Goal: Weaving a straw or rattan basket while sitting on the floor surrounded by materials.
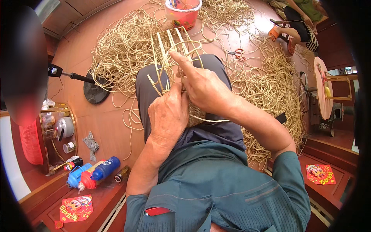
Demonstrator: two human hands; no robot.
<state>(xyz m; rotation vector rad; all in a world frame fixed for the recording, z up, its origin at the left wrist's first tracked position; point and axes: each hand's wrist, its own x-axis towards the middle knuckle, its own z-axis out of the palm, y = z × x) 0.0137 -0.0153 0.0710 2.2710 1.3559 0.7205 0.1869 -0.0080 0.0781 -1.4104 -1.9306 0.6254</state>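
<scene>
A half-woven straw basket [196, 110] rests between my knees, its pale frame rods [171, 36] sticking up, with a looped rod at the top. My left hand [167, 118] grips its near left part with curled fingers, thumb side against the weave. My right hand [203, 87] holds it from the right, index finger stretched up along the rods and the other fingers bent, their tips mostly hidden. A loose cord [214, 120] trails from the weave to the right under my right forearm.
Heaps of straw cord [270, 96] lie on both sides, with red-handled scissors [239, 55], a red bucket [181, 15] behind, and a black fan base [96, 94]. Flasks [105, 168] stand at lower left, a round wooden board [322, 87] at right. Another seated person's leg [288, 33] shows at top right.
</scene>
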